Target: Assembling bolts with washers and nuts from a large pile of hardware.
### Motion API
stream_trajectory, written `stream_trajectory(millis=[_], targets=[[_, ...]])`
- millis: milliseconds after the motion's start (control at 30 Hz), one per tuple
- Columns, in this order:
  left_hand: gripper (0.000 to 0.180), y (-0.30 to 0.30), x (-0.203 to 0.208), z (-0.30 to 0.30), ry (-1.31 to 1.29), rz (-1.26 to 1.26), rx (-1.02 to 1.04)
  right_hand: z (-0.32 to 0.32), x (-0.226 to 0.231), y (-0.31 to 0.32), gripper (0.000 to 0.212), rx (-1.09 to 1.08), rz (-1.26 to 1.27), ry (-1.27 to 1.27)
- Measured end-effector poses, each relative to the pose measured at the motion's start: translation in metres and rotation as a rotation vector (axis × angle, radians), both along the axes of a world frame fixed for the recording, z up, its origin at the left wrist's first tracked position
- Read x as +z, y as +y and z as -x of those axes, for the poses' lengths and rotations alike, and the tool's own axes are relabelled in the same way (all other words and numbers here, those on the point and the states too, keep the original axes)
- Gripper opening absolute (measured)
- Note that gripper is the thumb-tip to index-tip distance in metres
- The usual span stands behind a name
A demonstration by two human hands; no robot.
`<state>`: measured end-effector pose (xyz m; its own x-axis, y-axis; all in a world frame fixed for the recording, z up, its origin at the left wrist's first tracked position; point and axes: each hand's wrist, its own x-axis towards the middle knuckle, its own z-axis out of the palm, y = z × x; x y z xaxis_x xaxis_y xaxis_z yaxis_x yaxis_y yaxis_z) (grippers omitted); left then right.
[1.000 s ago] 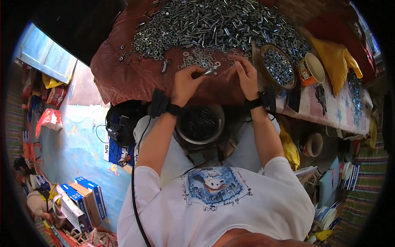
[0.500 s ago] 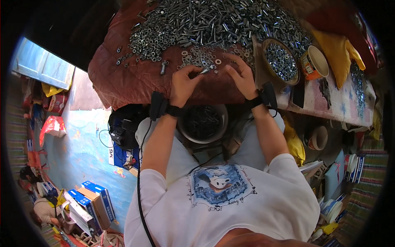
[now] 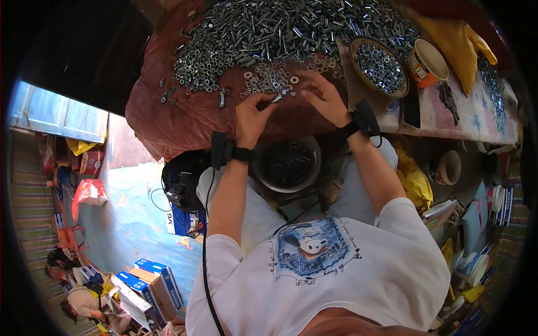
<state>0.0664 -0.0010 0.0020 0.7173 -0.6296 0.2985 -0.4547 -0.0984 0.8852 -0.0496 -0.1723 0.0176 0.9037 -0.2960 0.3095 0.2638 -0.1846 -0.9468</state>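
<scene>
My left hand (image 3: 252,116) pinches a short shiny metal bolt (image 3: 277,98) between thumb and fingertips, above the front part of the dark red quilted cover (image 3: 190,120). Just right of it, my right hand (image 3: 326,102) has its thumb and fingers apart and holds nothing that I can see. Thin washers (image 3: 263,78) lie in a small heap right behind the bolt, with a larger flat washer (image 3: 294,80) near my right fingertips. A bolt with a nut (image 3: 223,98) stands on the cover, left of my left hand.
Hex nuts (image 3: 196,70) and a big pile of metal sleeves or studs (image 3: 280,25) cover the back. At right are a bowl of nuts (image 3: 380,68), a paper tub (image 3: 427,64) and a dark phone-like slab (image 3: 411,112). Between my knees sits a basin (image 3: 287,185) of dark metal parts.
The whole view has shifted slightly. My left hand keeps its pinch on the bolt, whose tilt looks a little different. My right hand stays close by with its fingers spread.
</scene>
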Motion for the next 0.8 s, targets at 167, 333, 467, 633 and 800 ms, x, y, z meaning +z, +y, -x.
stream_trajectory(millis=[167,333,467,633,800], targets=[[0.019,-0.001,0.001,0.004,0.108,-0.016,-0.04,-0.003,-0.007,0.004,0.035,-0.028,0.363,0.023],[0.019,0.0,0.001,0.003,-0.027,-0.065,-0.038,-0.005,-0.001,0.003,0.023,-0.073,0.306,0.344],[0.019,-0.001,0.006,0.005,-0.042,-0.098,-0.052,-0.005,-0.002,0.0,0.023,-0.078,0.29,0.189],[0.018,-0.005,0.004,0.013,-0.069,-0.075,-0.071,-0.005,-0.005,0.001,0.028,-0.028,0.377,0.064],[0.018,-0.007,-0.001,0.012,-0.022,-0.063,-0.077,-0.001,-0.001,0.0,0.027,-0.057,0.589,0.403]])
